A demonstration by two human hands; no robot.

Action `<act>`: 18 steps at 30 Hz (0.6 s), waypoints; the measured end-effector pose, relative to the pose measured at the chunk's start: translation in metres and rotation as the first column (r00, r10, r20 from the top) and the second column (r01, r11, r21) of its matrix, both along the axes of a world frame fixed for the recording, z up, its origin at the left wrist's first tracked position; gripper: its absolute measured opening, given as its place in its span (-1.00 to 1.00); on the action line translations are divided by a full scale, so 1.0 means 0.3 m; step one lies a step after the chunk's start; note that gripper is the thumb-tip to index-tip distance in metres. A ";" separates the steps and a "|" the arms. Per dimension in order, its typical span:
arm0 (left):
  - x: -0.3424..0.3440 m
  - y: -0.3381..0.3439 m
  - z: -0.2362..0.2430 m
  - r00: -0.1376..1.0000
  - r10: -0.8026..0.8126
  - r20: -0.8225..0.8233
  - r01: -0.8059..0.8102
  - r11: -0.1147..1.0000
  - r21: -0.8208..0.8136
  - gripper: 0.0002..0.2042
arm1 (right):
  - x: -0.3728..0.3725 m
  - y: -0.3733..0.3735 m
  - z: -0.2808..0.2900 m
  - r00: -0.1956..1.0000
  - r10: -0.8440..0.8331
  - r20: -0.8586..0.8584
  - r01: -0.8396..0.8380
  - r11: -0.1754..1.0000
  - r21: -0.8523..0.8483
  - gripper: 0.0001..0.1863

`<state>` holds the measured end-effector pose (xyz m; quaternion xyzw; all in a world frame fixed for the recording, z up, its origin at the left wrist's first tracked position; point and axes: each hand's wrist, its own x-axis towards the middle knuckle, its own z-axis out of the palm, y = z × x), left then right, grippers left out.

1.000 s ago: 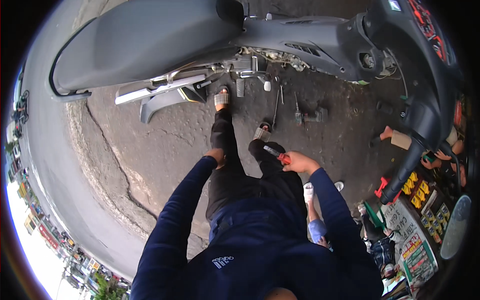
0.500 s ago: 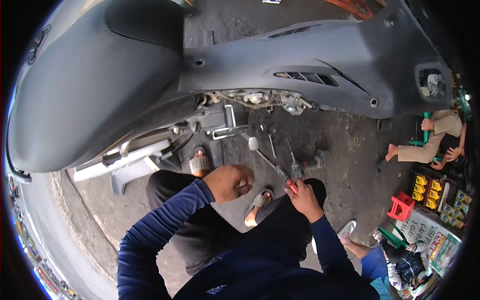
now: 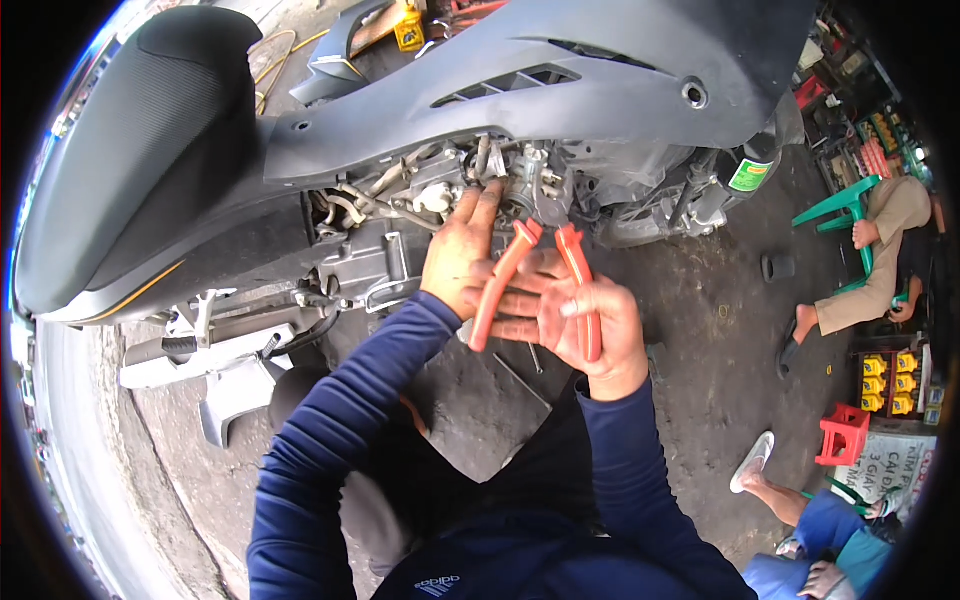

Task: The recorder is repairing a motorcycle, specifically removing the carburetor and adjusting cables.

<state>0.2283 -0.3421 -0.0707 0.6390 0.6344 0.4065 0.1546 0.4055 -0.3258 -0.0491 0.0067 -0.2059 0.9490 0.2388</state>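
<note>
Against the engine (image 3: 435,198), the pliers' (image 3: 591,325) head seems indistinct.

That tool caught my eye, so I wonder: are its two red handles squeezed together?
No, the red handles stand spread apart at the right hand, with a clear gap between them.

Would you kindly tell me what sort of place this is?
Probably a vehicle repair spot: a motorbike with exposed engine parts, a red-handled tool in the right hand, and racked yellow containers.
</note>
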 end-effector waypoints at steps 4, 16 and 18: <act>-0.001 0.072 -0.198 0.994 0.099 -0.049 -0.104 0.989 -0.108 -0.45 | -0.097 0.027 0.000 0.992 0.059 -0.110 -0.059 0.998 0.005 -0.42; 0.313 0.136 -0.051 -0.261 0.557 -0.789 -0.885 0.188 0.426 -0.48 | -0.142 0.011 0.069 0.999 -0.039 -0.035 0.036 0.995 -0.094 -0.39; 0.347 0.082 -0.025 -0.099 0.368 -0.924 -0.931 0.293 0.217 -0.51 | -0.161 -0.015 0.097 0.995 -0.085 -0.059 0.078 0.990 -0.119 -0.41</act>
